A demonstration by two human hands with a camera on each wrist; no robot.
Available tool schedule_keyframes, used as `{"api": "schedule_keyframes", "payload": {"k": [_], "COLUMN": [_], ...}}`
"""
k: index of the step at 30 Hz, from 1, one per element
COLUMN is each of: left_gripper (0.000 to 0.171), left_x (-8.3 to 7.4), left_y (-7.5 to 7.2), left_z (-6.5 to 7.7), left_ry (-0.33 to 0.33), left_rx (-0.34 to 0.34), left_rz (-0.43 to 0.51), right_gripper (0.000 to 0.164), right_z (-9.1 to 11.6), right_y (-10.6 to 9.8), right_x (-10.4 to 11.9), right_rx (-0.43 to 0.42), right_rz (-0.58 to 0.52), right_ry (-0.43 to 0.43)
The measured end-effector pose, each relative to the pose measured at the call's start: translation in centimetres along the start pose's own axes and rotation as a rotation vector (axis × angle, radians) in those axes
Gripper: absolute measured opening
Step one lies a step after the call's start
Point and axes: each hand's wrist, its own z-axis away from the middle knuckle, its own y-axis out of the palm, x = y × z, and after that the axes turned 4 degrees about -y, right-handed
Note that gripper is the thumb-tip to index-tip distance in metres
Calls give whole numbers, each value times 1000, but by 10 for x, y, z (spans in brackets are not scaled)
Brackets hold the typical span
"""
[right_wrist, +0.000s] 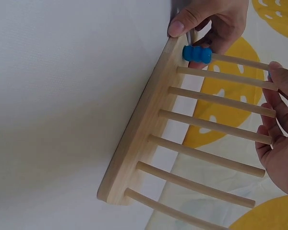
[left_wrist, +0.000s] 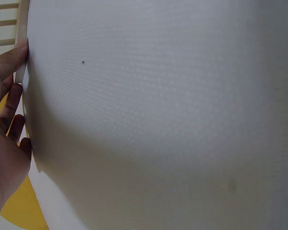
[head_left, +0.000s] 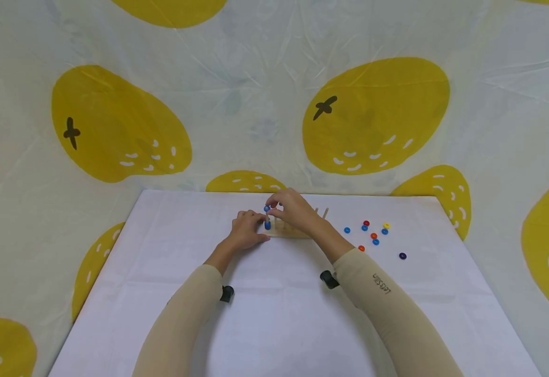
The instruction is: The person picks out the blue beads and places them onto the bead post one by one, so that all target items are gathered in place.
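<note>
A wooden peg stand with a row of upright pegs stands toward the back of the white table. My left hand grips its left end, thumb on the front edge of the base and fingers behind. Several blue beads are stacked at the foot of the end peg, beside that hand. Up at the top of this same peg, my right hand pinches another blue bead, mostly hidden by the fingertips in the right wrist view. The other pegs in that view are bare.
Right of the stand lie loose beads: a yellow bead, a red bead, an orange bead, a dark purple bead and several blue ones. A patterned cloth hangs behind the table.
</note>
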Motion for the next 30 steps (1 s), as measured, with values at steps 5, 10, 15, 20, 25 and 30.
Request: {"api": "schedule_keyframes", "payload": {"k": [5, 10, 15, 20, 25, 30], "left_gripper": [60, 63, 62, 62, 63, 62], "left_x": [-1, -1, 0, 0, -1, -3], "left_y": [-1, 0, 1, 2, 0, -2], "left_z": [1, 1, 0, -1, 0, 2], "left_ry": [-5, -7, -4, 2, 2, -3], "left_rx": [5, 8, 4, 1, 7, 4], "left_rz": [4, 3, 1, -9, -16, 0], "right_gripper": [21, 22, 23, 24, 22, 22], "right_z": [1, 2, 7, 13, 26, 43], "right_y": [0, -2, -7, -15, -26, -35], "right_x": [0, 0, 0, -3, -5, -9], "right_rx": [0, -3, -18, -39, -82, -134], "right_rz": [2, 31, 30, 38, 41, 25], "right_ry": [4, -13, 4, -4, -4, 23]}}
